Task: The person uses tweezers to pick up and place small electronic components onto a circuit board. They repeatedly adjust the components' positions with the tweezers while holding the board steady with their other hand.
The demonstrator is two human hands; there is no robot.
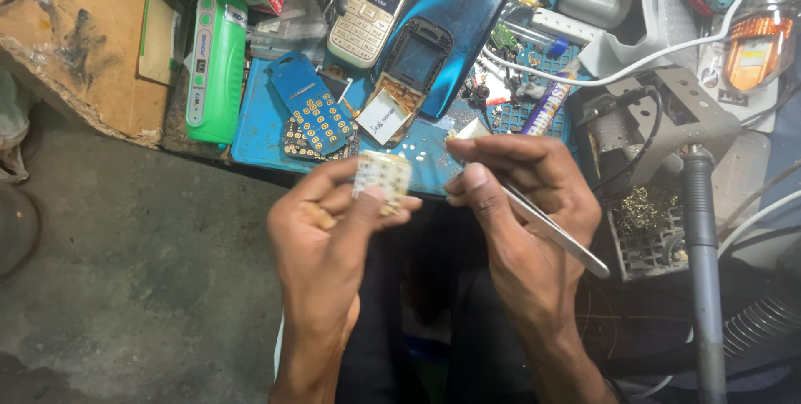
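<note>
The left hand (pixel 334 229) pinched a small keypad (pixel 383 179) above the desk (pixel 259 133) edge. The right hand (pixel 517 195) gripped tweezers (pixel 555 233) just beside it. Best was to hold the keypad steady and pick gently.

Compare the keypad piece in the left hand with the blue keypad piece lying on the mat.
The pale keypad sheet is whitish and pinched in the left hand; the blue keypad panel is blue with gold contacts and lies loose on the blue mat. The blue panel looks larger. Both carry a grid of key positions.
</note>
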